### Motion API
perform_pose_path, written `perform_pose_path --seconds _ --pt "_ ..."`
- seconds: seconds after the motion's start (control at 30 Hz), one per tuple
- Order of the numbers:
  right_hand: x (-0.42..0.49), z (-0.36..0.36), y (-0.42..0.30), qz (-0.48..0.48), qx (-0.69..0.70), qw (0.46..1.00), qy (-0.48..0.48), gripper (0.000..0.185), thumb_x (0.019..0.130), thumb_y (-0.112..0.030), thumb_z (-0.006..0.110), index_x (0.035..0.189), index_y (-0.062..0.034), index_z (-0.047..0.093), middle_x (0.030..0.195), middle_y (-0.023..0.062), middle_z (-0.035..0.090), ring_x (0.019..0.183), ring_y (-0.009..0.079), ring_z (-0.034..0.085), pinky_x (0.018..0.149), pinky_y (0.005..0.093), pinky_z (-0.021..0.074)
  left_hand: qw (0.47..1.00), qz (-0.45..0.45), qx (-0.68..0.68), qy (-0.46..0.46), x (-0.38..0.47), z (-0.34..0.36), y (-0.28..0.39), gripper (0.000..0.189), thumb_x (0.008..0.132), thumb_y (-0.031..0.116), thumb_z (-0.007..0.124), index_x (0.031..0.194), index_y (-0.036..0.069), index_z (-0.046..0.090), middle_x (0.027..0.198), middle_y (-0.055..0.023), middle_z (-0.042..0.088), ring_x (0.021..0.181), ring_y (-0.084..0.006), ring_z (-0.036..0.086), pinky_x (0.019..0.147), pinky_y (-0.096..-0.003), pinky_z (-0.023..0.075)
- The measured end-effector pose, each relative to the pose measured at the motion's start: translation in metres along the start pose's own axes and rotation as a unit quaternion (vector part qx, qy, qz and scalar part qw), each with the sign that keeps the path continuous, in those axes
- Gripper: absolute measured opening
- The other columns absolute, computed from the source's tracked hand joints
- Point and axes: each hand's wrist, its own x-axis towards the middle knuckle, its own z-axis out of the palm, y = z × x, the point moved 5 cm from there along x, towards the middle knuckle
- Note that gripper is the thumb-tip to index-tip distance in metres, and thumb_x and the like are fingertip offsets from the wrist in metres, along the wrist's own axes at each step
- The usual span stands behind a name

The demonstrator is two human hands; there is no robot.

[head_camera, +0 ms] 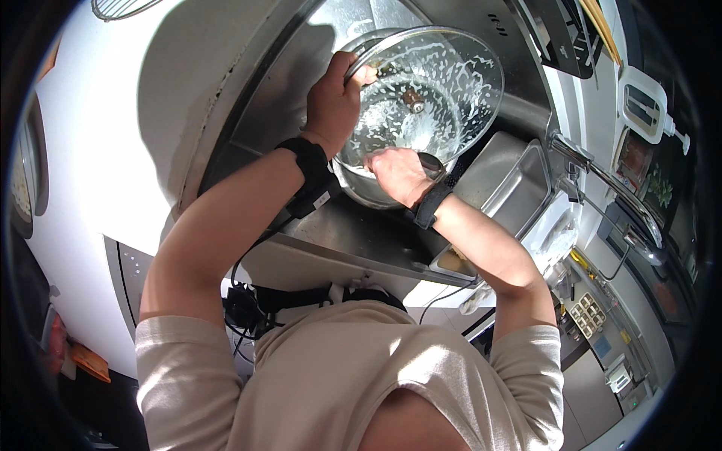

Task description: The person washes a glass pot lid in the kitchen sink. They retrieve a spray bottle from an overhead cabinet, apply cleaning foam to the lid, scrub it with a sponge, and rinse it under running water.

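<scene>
A round glass pot lid (474,96) with a metal rim is tilted over the sink, streaked with white foam. My left hand (335,104) grips its rim on the left, thumb and fingers on either side of it. A small brown and metal fitting (414,101) shows near the middle of the glass. My right hand (397,175) is curled at the lid's lower edge; its fingertips are hidden, so I cannot tell whether it holds anything. Beside that wrist is a dark oval piece (431,162), possibly a handle. Below the lid, a round metal vessel (366,191) is partly covered.
The stainless steel sink (338,237) surrounds both hands. A rectangular metal pan (507,175) sits on its right side, near the chrome faucet (615,186). A white pump bottle (643,104) stands beyond. White countertop (101,141) spreads to the left; a cable (248,253) hangs from my left wrist.
</scene>
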Motion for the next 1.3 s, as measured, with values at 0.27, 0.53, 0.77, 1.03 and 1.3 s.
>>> perform_pose_path --seconds 0.27,0.53,0.77,1.03,1.3 --pt "-0.04 0.002 0.049 0.013 -0.078 0.997 -0.025 0.015 0.079 -0.01 0.05 0.086 -0.0124 0.064 0.076 0.0062 0.064 0.079 0.0228 0.064 0.065 0.0349 0.052 1.0 0.005 0.001 0.028 -0.002 -0.004 -0.007 0.01 0.089 0.012 0.051 0.098 0.007 0.05 0.08 -0.0139 0.063 0.073 -0.0295 0.062 0.065 -0.036 0.0468" --pt "0.004 -0.016 -0.01 -0.058 0.004 0.998 0.008 0.013 0.073 -0.011 0.054 0.071 -0.0119 0.067 0.074 0.0091 0.067 0.072 0.024 0.066 0.062 0.0365 0.0524 1.0 -0.018 0.013 0.0 0.0 -0.001 -0.013 0.011 0.09 0.016 0.054 0.097 0.008 0.051 0.079 -0.0137 0.062 0.073 -0.0303 0.061 0.064 -0.0354 0.0466" --pt "-0.013 0.007 0.005 -0.009 0.085 0.996 -0.03 0.01 0.08 -0.012 0.05 0.085 -0.0109 0.059 0.084 0.0059 0.064 0.082 0.0263 0.062 0.066 0.04 0.05 0.998 -0.033 -0.053 0.003 -0.003 -0.001 -0.012 0.009 0.089 0.014 0.054 0.094 0.007 0.051 0.078 -0.0121 0.063 0.074 -0.0254 0.063 0.064 -0.0342 0.0466" --pt "-0.043 0.015 0.042 0.029 -0.101 0.992 -0.076 0.016 0.075 -0.009 0.051 0.086 -0.0145 0.061 0.078 0.0063 0.063 0.076 0.022 0.063 0.061 0.0355 0.0508 1.0 -0.02 -0.022 -0.002 -0.001 0.0 -0.019 0.01 0.09 0.014 0.054 0.097 0.008 0.051 0.08 -0.0105 0.064 0.074 -0.0225 0.063 0.065 -0.0323 0.0468" --pt "-0.01 0.007 -0.006 0.045 0.063 0.997 -0.007 0.015 0.079 -0.012 0.051 0.082 -0.0132 0.066 0.077 0.0075 0.067 0.076 0.0224 0.066 0.065 0.0365 0.0524 1.0 -0.019 0.001 -0.003 -0.004 -0.001 -0.019 0.012 0.091 0.016 0.054 0.098 0.007 0.05 0.082 -0.0112 0.064 0.077 -0.0253 0.064 0.066 -0.0348 0.0475"
